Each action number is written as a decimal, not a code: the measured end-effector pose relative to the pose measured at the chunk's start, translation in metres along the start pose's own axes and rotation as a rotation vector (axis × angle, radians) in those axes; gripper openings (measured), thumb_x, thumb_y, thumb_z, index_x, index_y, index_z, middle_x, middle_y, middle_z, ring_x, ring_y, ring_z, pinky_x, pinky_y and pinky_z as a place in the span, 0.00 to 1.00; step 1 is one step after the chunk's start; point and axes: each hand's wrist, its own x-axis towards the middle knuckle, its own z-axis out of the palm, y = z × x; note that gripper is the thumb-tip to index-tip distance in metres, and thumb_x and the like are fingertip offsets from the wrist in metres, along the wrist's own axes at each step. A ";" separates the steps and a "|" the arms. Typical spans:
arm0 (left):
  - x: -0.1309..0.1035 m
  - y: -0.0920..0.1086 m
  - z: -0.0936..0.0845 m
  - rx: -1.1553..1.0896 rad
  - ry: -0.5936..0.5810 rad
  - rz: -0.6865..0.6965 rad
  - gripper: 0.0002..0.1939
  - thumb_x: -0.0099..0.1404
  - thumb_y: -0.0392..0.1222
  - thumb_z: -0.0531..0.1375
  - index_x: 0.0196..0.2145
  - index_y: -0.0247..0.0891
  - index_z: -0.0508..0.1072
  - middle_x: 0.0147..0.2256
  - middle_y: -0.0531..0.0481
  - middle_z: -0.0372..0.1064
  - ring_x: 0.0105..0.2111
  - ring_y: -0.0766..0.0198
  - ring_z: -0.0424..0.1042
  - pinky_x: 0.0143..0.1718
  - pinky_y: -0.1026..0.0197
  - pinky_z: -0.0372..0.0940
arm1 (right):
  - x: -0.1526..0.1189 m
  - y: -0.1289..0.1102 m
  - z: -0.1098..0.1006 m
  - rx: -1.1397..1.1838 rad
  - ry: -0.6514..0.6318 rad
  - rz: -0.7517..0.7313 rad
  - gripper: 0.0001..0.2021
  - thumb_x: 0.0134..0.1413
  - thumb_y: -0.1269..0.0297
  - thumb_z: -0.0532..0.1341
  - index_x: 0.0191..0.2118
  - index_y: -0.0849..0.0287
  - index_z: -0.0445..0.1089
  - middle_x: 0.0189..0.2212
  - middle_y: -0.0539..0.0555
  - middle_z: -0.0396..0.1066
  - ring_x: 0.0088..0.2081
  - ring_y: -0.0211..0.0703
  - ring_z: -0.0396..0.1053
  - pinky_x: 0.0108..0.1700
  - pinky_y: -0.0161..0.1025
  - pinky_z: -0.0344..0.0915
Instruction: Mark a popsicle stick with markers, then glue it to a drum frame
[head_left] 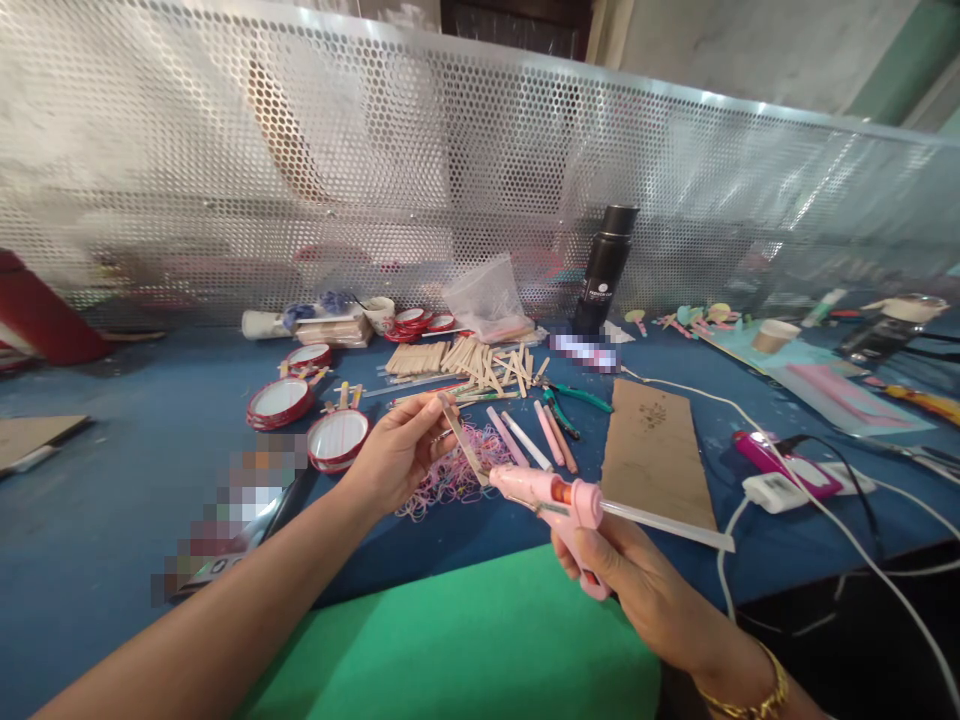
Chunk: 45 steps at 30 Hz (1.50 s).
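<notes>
My left hand point(409, 445) pinches a wooden craft stick point(463, 438) by its upper end, the stick slanting down to the right. In my right hand point(637, 575) is a pink hot glue gun point(551, 500), a clear glue stick point(660, 522) poking out of its back. The gun's nozzle meets, or nearly meets, the lower end of the craft stick. Beneath them lies a tangle of pink and purple cords point(450, 480). Thick pastel glue-like sticks point(525, 440) lie just beyond the gun, and a pile of craft sticks point(472, 360) is farther back.
Red-rimmed round pieces point(279, 402) sit left of the cords. Teal-handled pliers point(574, 395) and a cardboard piece point(656, 450) lie to the right, near a white cable and a power strip point(780, 492). A black bottle point(606, 270) stands before the perforated metal screen point(420, 150).
</notes>
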 end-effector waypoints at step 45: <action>0.003 -0.002 -0.004 -0.064 -0.010 -0.031 0.08 0.68 0.30 0.60 0.34 0.33 0.79 0.28 0.51 0.76 0.22 0.72 0.75 0.25 0.71 0.75 | 0.001 0.061 -0.134 -1.318 0.700 -0.187 0.16 0.61 0.53 0.57 0.46 0.59 0.72 0.41 0.62 0.74 0.44 0.59 0.73 0.42 0.50 0.67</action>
